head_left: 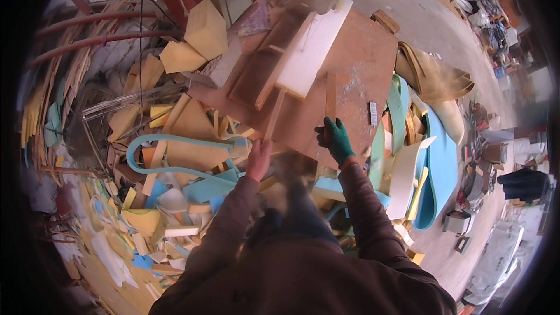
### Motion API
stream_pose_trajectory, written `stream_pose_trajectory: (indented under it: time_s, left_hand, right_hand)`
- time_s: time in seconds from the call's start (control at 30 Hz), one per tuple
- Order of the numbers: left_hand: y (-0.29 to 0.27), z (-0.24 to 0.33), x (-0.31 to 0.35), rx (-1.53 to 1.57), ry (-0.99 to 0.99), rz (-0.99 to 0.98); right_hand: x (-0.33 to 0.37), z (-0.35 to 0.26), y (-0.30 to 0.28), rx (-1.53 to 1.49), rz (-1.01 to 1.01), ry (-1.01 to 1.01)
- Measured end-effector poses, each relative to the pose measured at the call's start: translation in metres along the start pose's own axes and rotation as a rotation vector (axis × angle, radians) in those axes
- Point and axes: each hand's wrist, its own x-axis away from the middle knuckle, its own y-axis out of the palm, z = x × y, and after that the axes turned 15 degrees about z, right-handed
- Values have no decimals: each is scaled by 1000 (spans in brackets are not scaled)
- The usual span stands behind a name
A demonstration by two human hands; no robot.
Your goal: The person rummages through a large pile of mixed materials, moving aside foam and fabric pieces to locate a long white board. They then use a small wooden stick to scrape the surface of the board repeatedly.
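The bare left hand (pixel 258 159) closes around the lower end of a thin wooden slat (pixel 274 118) lying across the brown board (pixel 361 52), while the green-gloved right hand (pixel 335 139) grips that board's near edge amid foam scraps (pixel 175 157).
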Motion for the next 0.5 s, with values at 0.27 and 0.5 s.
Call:
stream_pose_trajectory:
  time_s: [0.27, 0.5]
  left_hand:
    - [5, 2, -5, 44, 19, 22]
    - [14, -7, -8, 114, 72, 41]
  right_hand:
    - [26, 58, -31, -36, -3, -47]
    - [20, 91, -47, 359, -108, -557]
